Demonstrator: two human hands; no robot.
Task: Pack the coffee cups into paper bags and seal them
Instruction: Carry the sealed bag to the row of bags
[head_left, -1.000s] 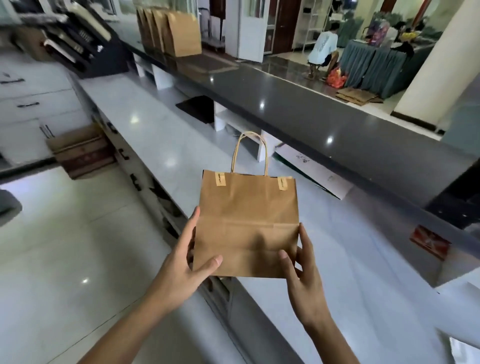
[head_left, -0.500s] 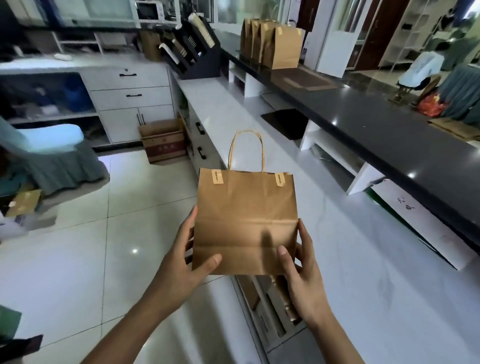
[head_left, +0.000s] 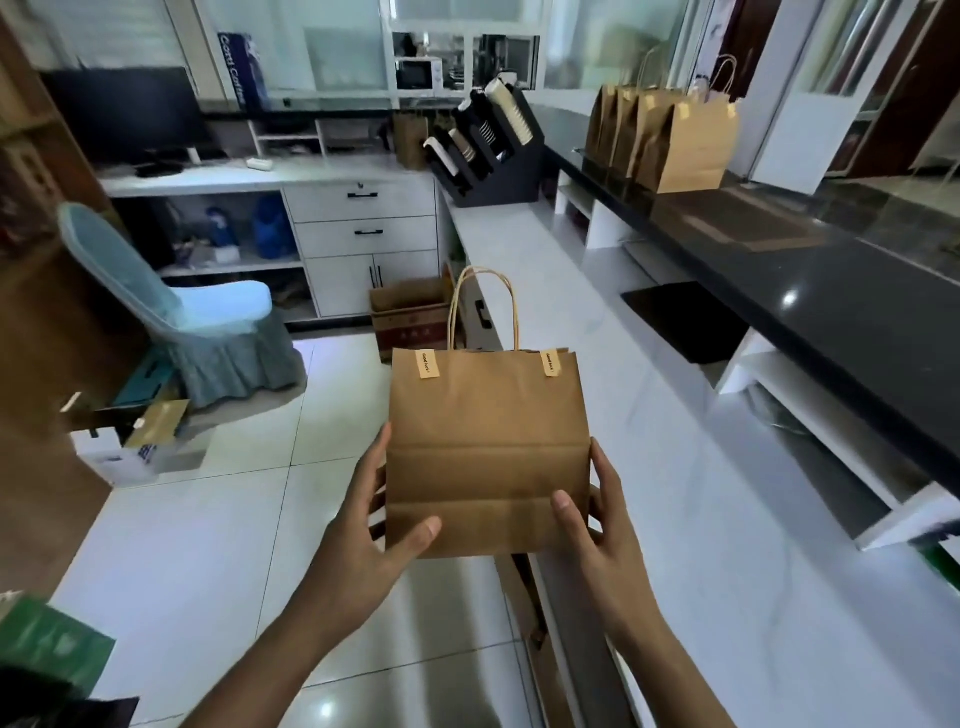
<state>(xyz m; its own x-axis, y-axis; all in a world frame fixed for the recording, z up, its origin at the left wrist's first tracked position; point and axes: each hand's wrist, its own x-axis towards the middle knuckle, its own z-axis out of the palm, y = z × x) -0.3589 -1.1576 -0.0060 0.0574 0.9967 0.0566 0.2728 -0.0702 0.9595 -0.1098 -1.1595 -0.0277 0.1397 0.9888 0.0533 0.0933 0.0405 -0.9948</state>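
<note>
I hold a brown paper bag (head_left: 488, 441) upright in front of me, over the near edge of the white counter (head_left: 649, 467). Its top is closed with two small stickers and its twisted paper handles stand up. My left hand (head_left: 379, 514) grips the bag's lower left side, thumb on the front. My right hand (head_left: 592, 525) grips the lower right side the same way. Several sealed brown bags (head_left: 670, 140) stand in a row on the dark upper counter (head_left: 831, 291) at the far right. What is inside my bag is hidden.
A black rack (head_left: 488, 150) holding stacks of cups and lids sits at the far end of the white counter. A cardboard box (head_left: 410, 317) stands on the tiled floor by the drawers. A chair with a blue cover (head_left: 197, 317) is at the left, with boxes near it.
My view has swung to the left along the counter, bringing the cup rack, drawers and chair into sight. The bag stays between both hands in the same grip.
</note>
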